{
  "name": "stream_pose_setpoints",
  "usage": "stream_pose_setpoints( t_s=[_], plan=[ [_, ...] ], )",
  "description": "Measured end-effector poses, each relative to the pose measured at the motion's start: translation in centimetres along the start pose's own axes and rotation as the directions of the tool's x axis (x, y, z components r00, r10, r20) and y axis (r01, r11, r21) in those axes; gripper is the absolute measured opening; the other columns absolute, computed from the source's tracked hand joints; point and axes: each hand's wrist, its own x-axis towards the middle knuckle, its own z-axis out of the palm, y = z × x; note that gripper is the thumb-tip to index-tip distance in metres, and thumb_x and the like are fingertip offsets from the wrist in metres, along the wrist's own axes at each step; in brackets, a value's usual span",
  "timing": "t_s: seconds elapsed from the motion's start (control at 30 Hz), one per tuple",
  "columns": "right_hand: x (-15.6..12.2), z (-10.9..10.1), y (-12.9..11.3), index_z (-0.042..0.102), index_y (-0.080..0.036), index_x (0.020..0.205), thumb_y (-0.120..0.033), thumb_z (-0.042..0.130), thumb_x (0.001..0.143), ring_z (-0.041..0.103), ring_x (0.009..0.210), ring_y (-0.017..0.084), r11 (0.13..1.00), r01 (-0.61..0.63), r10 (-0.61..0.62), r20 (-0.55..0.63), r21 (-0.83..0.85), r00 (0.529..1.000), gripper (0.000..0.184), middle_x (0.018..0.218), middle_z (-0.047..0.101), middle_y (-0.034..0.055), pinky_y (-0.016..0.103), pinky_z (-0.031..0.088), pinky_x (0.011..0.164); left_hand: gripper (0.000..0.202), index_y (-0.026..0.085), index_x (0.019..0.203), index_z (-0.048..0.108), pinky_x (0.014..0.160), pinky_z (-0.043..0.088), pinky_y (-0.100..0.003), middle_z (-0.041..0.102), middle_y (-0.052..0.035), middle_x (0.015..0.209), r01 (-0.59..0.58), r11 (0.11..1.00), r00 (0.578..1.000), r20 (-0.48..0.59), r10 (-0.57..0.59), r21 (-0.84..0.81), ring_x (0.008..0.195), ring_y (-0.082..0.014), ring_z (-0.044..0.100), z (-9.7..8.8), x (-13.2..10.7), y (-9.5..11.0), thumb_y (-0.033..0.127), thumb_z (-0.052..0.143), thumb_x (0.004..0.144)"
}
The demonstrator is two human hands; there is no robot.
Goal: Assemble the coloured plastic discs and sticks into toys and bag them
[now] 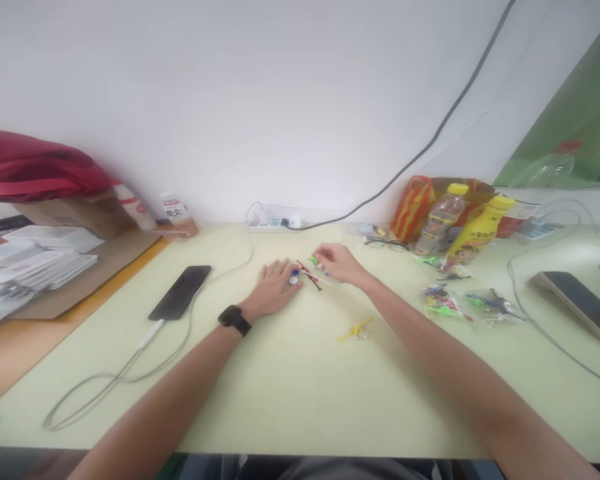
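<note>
My left hand (273,288), with a black watch on its wrist, rests on the pale yellow table (290,380), its fingers pinching a small blue and white piece (294,277). My right hand (336,261) is closed in a pinch on a small green piece (313,261). Between the hands lie thin red and white sticks (311,275). A yellow small part (355,329) lies on the table nearer to me, apart from both hands.
A black phone (180,292) on a white cable lies to the left. A power strip (274,223) sits by the wall. Bottles (480,228), an orange bag, glasses and bags of small coloured parts (460,301) are at the right, with a second phone (580,304). Stacked boxes stand far left.
</note>
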Motion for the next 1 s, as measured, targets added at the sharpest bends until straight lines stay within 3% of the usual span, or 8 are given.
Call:
stream_pose_setpoints(
  t_s=[0.13, 0.23, 0.33, 0.47, 0.57, 0.67, 0.83, 1.0],
  plan=[
    [0.1, 0.4, 0.1, 0.07, -0.016, 0.092, -0.015, 0.059, 0.087, 0.066, 0.071, 0.014, 0.999, -0.001, 0.003, -0.052, 0.038, 0.999, 0.011, 0.087, 0.074, 0.0046, 0.026, 0.052, 0.069, 0.05, 0.029, 0.141, 0.052, 0.124, 0.014, -0.068, 0.033, -0.0107, 0.168, 0.055, 0.998, 0.998, -0.001, -0.055, 0.035, 0.156, -0.0409, 0.024, 0.2, 0.1, 0.3, 0.061, 0.038, 0.105],
    [0.0, 0.5, -0.1, 0.069, -0.017, 0.106, -0.013, 0.061, 0.086, 0.067, 0.073, 0.014, 0.994, -0.024, 0.033, -0.084, 0.102, 0.996, 0.022, 0.085, 0.073, 0.0034, 0.027, 0.053, 0.073, 0.055, 0.03, 0.147, 0.047, 0.124, 0.016, -0.067, 0.028, -0.0111, 0.17, 0.057, 0.998, 0.998, -0.019, -0.058, -0.008, 0.156, -0.0414, 0.022, -0.2, 0.1, 0.5, 0.062, 0.042, 0.103],
    [-0.1, 0.5, -0.6, 0.067, -0.016, 0.115, -0.013, 0.062, 0.085, 0.067, 0.072, 0.015, 0.977, -0.089, 0.105, -0.073, 0.194, 0.992, 0.03, 0.085, 0.074, 0.0038, 0.028, 0.054, 0.074, 0.061, 0.03, 0.153, 0.04, 0.124, 0.025, -0.061, 0.03, -0.0129, 0.169, 0.01, 0.989, 0.99, -0.14, -0.031, -0.149, 0.155, -0.0379, 0.025, -1.1, -0.1, 0.7, 0.061, 0.05, 0.102],
    [-0.5, 0.8, -1.8, 0.067, -0.017, 0.1, -0.017, 0.066, 0.083, 0.067, 0.071, 0.015, 0.924, -0.151, 0.149, 0.034, 0.352, 0.988, 0.018, 0.085, 0.074, 0.0051, 0.029, 0.055, 0.073, 0.052, 0.027, 0.151, 0.043, 0.116, 0.042, -0.049, 0.049, -0.0126, 0.154, -0.148, 0.937, 0.936, -0.351, 0.03, -0.316, 0.14, -0.0295, 0.049, -2.6, -0.4, 1.3, 0.05, 0.051, 0.105],
    [-0.9, 1.3, -2.9, 0.063, -0.018, 0.096, -0.021, 0.068, 0.08, 0.068, 0.073, 0.016, 0.872, -0.174, 0.114, 0.155, 0.458, 0.981, 0.017, 0.081, 0.072, 0.0038, 0.028, 0.053, 0.069, 0.045, 0.026, 0.142, 0.054, 0.1, 0.054, -0.041, 0.062, -0.0112, 0.137, -0.271, 0.898, 0.92, -0.368, 0.136, -0.346, 0.119, -0.0253, 0.064, -3.4, -0.6, 2.1, 0.045, 0.059, 0.102],
    [-1.4, 1.6, -3.8, 0.058, -0.019, 0.094, -0.022, 0.066, 0.081, 0.064, 0.072, 0.014, 0.857, -0.178, 0.07, 0.233, 0.483, 0.97, 0.015, 0.078, 0.069, 0.0008, 0.024, 0.048, 0.065, 0.029, 0.023, 0.124, 0.064, 0.088, 0.057, -0.035, 0.071, -0.0087, 0.112, -0.329, 0.873, 0.91, -0.369, 0.191, -0.359, 0.097, -0.0208, 0.07, -3.8, -0.9, 2.8, 0.039, 0.062, 0.1],
    [-1.9, 2.0, -4.1, 0.057, -0.02, 0.097, -0.023, 0.052, 0.091, 0.048, 0.061, 0.011, 0.969, -0.135, 0.084, 0.24, 0.208, 0.967, 0.008, 0.075, 0.058, -0.0043, 0.023, 0.037, 0.058, 0.012, 0.019, 0.095, 0.065, 0.077, 0.055, -0.03, 0.071, -0.0044, 0.088, -0.313, 0.865, 0.929, -0.315, 0.193, -0.392, 0.079, -0.0171, 0.066, -4.3, -1.6, 3.2, 0.029, 0.069, 0.091],
    [-2.1, 0.4, -3.2, 0.06, -0.02, 0.122, -0.021, 0.051, 0.096, 0.059, 0.077, 0.016, 0.97, -0.031, 0.104, 0.296, -0.243, 0.95, 0.027, 0.092, 0.067, 0.0027, 0.026, 0.042, 0.069, 0.01, 0.02, 0.086, 0.064, 0.075, 0.053, -0.031, 0.071, -0.0032, 0.086, -0.25, 0.902, 0.968, -0.107, 0.226, -0.352, 0.079, -0.0186, 0.065, -4.6, -1.9, 2.4, 0.021, 0.069, 0.078]
  ],
)
